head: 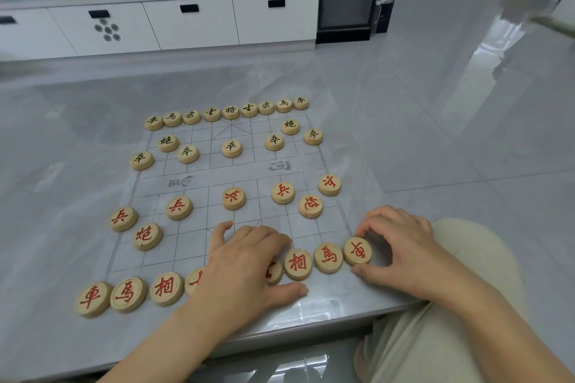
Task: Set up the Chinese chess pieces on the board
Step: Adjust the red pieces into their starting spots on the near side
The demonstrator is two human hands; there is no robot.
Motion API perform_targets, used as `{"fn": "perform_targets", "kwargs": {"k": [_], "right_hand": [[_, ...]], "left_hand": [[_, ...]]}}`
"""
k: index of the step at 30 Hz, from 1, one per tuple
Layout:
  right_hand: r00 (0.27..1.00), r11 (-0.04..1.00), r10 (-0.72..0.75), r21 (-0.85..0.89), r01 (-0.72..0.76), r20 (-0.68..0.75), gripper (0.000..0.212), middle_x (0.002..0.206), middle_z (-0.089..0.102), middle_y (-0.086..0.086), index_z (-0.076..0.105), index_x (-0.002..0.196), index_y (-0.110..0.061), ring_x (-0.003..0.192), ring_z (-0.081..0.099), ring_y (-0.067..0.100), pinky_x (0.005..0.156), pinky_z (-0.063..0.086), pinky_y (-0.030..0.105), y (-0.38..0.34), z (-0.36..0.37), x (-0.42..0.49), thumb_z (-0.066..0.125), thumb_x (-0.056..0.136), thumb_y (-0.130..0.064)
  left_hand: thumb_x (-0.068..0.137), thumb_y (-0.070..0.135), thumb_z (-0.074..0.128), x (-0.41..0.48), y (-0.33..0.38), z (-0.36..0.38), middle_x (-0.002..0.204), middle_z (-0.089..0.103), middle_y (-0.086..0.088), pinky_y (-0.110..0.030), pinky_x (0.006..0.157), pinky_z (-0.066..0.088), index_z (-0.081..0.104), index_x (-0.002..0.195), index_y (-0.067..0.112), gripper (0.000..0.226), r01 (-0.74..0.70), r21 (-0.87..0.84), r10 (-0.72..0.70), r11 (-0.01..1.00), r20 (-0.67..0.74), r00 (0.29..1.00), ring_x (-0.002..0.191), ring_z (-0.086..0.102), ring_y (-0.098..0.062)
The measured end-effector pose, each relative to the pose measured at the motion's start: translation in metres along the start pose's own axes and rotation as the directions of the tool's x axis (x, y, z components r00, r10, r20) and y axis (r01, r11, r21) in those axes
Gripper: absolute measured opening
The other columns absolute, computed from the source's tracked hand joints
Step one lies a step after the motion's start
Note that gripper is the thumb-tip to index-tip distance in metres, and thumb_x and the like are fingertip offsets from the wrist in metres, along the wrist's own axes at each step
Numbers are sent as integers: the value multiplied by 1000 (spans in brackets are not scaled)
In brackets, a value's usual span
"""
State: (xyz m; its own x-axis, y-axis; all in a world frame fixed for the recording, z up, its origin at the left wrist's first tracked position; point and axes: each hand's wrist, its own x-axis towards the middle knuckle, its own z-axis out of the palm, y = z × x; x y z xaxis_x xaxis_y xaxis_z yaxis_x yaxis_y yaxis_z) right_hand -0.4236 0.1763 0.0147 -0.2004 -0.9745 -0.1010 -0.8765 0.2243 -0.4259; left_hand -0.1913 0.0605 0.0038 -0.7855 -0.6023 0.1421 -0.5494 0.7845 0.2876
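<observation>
A thin translucent chess board sheet (pixel 199 246) lies on the grey table. Black-lettered wooden pieces (pixel 231 112) line its far edge, with two cannons and several soldiers in front of them. Red-lettered pieces (pixel 298 264) fill the near row, with soldiers (pixel 179 207) and cannons (pixel 147 236) ahead of them. My left hand (pixel 245 261) lies flat over the middle of the near row and hides the pieces there. My right hand (pixel 401 246) pinches the red chariot (pixel 357 250) at the row's right end between thumb and fingers.
The grey table top (pixel 77 140) ends at a front edge just below my wrists. My knee in beige trousers (pixel 460 320) is at the right. A white low cabinet (pixel 186 22) with cans, a bag and jars stands behind.
</observation>
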Motion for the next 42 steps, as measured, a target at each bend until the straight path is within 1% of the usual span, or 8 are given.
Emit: {"fn": "perform_targets", "kwargs": {"k": [3,7,22,25,28,31,36,42], "right_hand": [[1000,1000,-12,13,11,10,45,110,35,-30,47,110,-48,108,33,-5,100,18,25,1,-1,-2,57,67,-56],[1000,999,9,-42,-9,13,70,114,34,-27,40,116,-46,110,31,-5,96,18,23,1,-1,-1,44,54,-78],[1000,1000,-22,20,22,12,48,111,37,-25,49,108,-48,112,36,1,98,27,27,8,-1,-3,53,64,-66],[1000,1000,-19,-5,19,9,70,113,35,-26,45,117,-45,112,36,0,95,28,24,10,-1,-3,45,54,-76],[1000,1000,9,1,-9,-17,58,109,40,-22,46,100,-40,105,38,1,89,31,24,7,-1,-2,58,55,-75],[1000,1000,-16,11,16,-22,40,108,39,-23,47,97,-43,107,38,1,93,32,25,8,0,-2,65,67,-63],[999,999,-33,-15,33,-22,62,111,37,-26,47,111,-45,109,36,-1,92,30,24,11,1,-2,44,56,-74],[999,999,-46,3,46,-19,46,110,38,-24,51,101,-44,108,37,1,92,31,25,12,2,-2,50,63,-69]], "left_hand": [[66,79,46,-1,-1,-1,100,61,23,-35,102,11,58,105,40,57,2,12,-2,1000,28,1000,96,59,-3],[66,80,44,-1,2,-4,104,59,24,-35,104,7,58,108,40,60,5,24,-6,1000,48,999,101,56,-3],[63,81,43,4,20,0,92,63,17,-54,102,31,63,97,34,61,74,173,-79,982,21,997,84,63,-11],[60,84,36,9,31,-7,107,57,16,-53,107,20,58,111,36,73,128,177,-145,976,87,986,102,57,-13],[59,86,30,15,39,-7,122,47,17,-46,111,5,45,125,39,82,164,155,-187,974,143,972,118,43,-12],[61,85,31,21,45,-6,122,48,19,-42,110,3,47,121,40,78,149,118,-166,982,151,975,119,42,-9],[73,74,50,25,49,-3,119,49,21,-41,110,2,54,112,38,53,141,95,-153,985,132,979,117,41,-6],[74,70,53,23,47,1,115,51,21,-39,108,3,57,109,39,47,132,51,-137,990,100,986,112,43,-5]]}}
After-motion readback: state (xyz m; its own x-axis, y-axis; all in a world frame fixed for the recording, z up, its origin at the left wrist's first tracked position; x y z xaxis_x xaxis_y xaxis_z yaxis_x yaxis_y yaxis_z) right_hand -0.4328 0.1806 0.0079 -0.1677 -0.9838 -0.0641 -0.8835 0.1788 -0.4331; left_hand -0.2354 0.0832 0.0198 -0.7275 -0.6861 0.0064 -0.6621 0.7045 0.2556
